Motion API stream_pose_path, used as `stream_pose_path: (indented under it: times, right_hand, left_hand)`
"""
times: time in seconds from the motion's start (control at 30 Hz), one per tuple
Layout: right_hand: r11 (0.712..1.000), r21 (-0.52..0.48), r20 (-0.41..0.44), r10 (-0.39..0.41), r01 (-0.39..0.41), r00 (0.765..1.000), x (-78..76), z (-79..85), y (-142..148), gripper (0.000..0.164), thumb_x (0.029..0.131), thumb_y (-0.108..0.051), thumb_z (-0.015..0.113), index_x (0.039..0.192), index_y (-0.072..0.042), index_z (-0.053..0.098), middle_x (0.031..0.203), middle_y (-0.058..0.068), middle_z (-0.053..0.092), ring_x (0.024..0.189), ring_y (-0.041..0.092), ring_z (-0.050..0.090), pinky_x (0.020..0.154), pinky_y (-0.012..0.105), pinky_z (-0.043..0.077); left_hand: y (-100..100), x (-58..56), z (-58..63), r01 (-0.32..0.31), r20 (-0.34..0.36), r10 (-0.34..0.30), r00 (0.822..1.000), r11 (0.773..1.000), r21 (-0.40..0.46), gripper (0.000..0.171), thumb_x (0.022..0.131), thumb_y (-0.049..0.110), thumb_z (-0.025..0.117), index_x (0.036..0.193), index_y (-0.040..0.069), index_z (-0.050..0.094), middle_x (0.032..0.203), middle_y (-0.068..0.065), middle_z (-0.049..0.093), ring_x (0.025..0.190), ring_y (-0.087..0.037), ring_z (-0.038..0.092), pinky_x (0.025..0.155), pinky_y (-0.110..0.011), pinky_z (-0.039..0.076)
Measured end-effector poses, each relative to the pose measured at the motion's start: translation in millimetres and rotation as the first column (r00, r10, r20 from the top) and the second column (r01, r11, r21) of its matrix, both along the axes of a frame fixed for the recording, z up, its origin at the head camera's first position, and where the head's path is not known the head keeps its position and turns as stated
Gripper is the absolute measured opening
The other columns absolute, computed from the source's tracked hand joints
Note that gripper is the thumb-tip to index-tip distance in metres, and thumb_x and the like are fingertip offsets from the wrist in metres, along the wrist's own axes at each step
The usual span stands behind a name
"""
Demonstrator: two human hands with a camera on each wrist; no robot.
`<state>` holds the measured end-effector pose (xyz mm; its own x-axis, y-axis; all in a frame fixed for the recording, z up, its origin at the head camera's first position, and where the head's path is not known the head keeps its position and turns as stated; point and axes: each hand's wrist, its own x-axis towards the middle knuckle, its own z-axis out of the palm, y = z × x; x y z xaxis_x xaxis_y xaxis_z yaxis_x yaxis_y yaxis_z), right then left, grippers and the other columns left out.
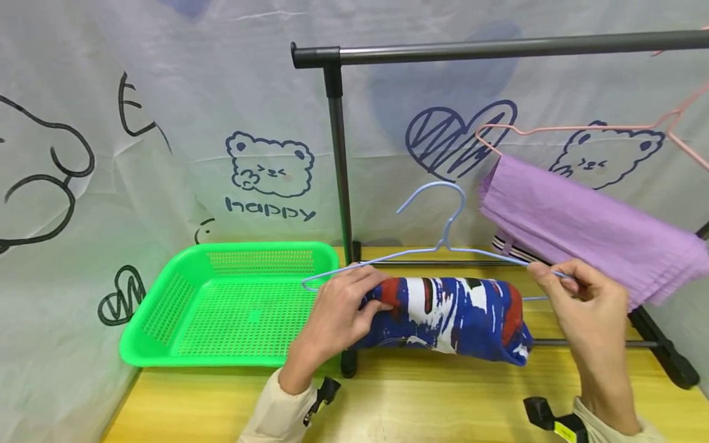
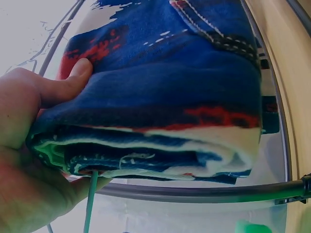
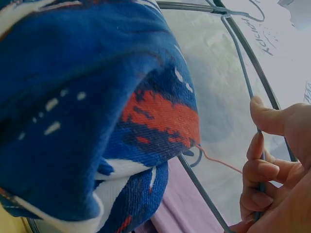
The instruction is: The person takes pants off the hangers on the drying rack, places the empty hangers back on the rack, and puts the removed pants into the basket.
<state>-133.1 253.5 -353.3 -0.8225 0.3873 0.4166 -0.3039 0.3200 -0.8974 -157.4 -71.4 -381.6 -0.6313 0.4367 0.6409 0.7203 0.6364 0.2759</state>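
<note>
A folded blue, red and white patterned garment (image 1: 443,314) hangs over the lower bar of a light-blue wire hanger (image 1: 454,215). My left hand (image 1: 346,307) grips the garment's left end, thumb on top in the left wrist view, where the folded layers (image 2: 146,150) face the camera. The right hand (image 1: 587,301) pinches the hanger's right shoulder near its end. In the right wrist view, those fingers (image 3: 262,170) curl round the wire, apart from the cloth (image 3: 97,97). The hanger's hook points up and is off the rail.
A black clothes rack (image 1: 498,49) stands behind the hands. A purple folded garment (image 1: 587,215) hangs on a pink hanger (image 1: 581,128) at right. A green plastic basket (image 1: 183,357) with perforated sides sits at left on the wooden table (image 1: 415,400). A printed curtain (image 1: 166,61) lines the back.
</note>
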Motion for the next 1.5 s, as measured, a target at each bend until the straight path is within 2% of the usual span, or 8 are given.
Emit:
stream_pose_path:
  times: [0.17, 0.47, 0.63, 0.83, 0.97, 1.07, 1.27, 1.5]
  right_hand:
    - [0.997, -0.070, -0.068, 0.016, -0.021, 0.998, -2.9, -4.6, -4, 0.022, 0.084, -0.002, 0.083, 0.077, 0.008, 0.065, 0.066, -0.001, 0.042, 0.051, 0.009, 0.031, 0.044, 0.029, 0.018]
    - [0.990, -0.129, -0.126, 0.048, -0.065, 0.991, -5.1, -5.7, -6, 0.017, 0.081, 0.002, 0.084, 0.084, 0.013, 0.071, 0.062, 0.002, 0.052, 0.053, 0.012, 0.035, 0.046, 0.026, 0.022]
    - [1.000, 0.029, -0.149, 0.004, 0.001, 0.989, -4.9, -4.3, -5, 0.012, 0.084, 0.002, 0.082, 0.092, 0.009, 0.077, 0.071, -0.001, 0.064, 0.062, 0.012, 0.046, 0.053, 0.018, 0.035]
    - [0.968, 0.227, -0.253, -0.049, 0.108, 0.966, -3.7, -2.1, -6, 0.012, 0.087, 0.004, 0.078, 0.099, 0.002, 0.081, 0.087, -0.016, 0.070, 0.079, 0.003, 0.060, 0.074, 0.013, 0.046]
    - [0.951, 0.293, -0.321, 0.002, 0.097, 0.947, -2.9, -2.6, -7, 0.020, 0.090, 0.008, 0.073, 0.106, -0.001, 0.080, 0.095, -0.008, 0.073, 0.089, 0.002, 0.063, 0.080, 0.013, 0.045]
    - [0.959, 0.282, -0.347, 0.072, 0.031, 0.935, -4.1, -3.2, -8, 0.021, 0.091, 0.011, 0.070, 0.107, 0.003, 0.079, 0.094, 0.004, 0.074, 0.085, 0.006, 0.061, 0.077, 0.015, 0.044]
    - [0.988, 0.094, -0.254, 0.139, -0.118, 0.957, -2.5, -2.6, -9, 0.009, 0.089, 0.013, 0.070, 0.098, 0.015, 0.074, 0.089, 0.004, 0.074, 0.072, 0.012, 0.054, 0.064, 0.015, 0.042]
    - [0.994, 0.087, -0.166, 0.082, -0.068, 0.983, 1.2, -0.4, -14, 0.008, 0.089, 0.006, 0.075, 0.094, 0.011, 0.076, 0.086, 0.003, 0.074, 0.073, 0.015, 0.057, 0.064, 0.015, 0.044]
  left_hand:
    - [2, -1.4, -1.4, -0.004, -0.016, 0.004, 1.000, 0.999, 0.045, 0.036, 0.079, -0.003, 0.083, 0.114, 0.005, 0.075, 0.110, -0.006, 0.074, 0.106, -0.024, 0.069, 0.097, -0.038, 0.055]
    - [6, -1.2, -0.1, 0.012, -0.084, -0.006, 0.996, 0.998, 0.064, 0.040, 0.074, -0.007, 0.081, 0.112, 0.006, 0.075, 0.108, -0.005, 0.074, 0.107, -0.023, 0.068, 0.104, -0.035, 0.049]
    - [9, -0.3, -0.7, 0.013, -0.074, -0.007, 0.997, 0.997, 0.080, 0.037, 0.078, -0.006, 0.081, 0.112, 0.006, 0.075, 0.109, -0.003, 0.074, 0.105, -0.020, 0.065, 0.097, -0.035, 0.053]
    - [10, 0.0, -1.5, 0.008, -0.077, 0.000, 0.997, 0.995, 0.102, 0.037, 0.078, -0.006, 0.082, 0.111, 0.007, 0.075, 0.108, -0.003, 0.074, 0.102, -0.019, 0.064, 0.090, -0.035, 0.054]
    - [10, -0.1, -0.5, 0.002, -0.083, 0.007, 0.996, 0.994, 0.109, 0.036, 0.077, -0.006, 0.083, 0.110, 0.007, 0.076, 0.108, -0.003, 0.074, 0.102, -0.020, 0.065, 0.091, -0.036, 0.055]
    - [8, -0.8, 0.3, -0.003, -0.089, 0.013, 0.996, 0.994, 0.112, 0.035, 0.077, -0.005, 0.084, 0.110, 0.006, 0.076, 0.109, -0.004, 0.075, 0.104, -0.022, 0.067, 0.096, -0.037, 0.054]
    - [6, -1.8, 1.6, -0.006, -0.085, 0.016, 0.996, 0.993, 0.116, 0.037, 0.076, -0.007, 0.082, 0.110, 0.006, 0.076, 0.110, -0.005, 0.076, 0.104, -0.022, 0.070, 0.103, -0.035, 0.051]
    - [7, 1.8, 2.5, 0.006, -0.083, 0.002, 0.997, 0.995, 0.097, 0.039, 0.077, -0.008, 0.080, 0.113, 0.007, 0.076, 0.111, -0.003, 0.075, 0.109, -0.022, 0.068, 0.102, -0.034, 0.051]
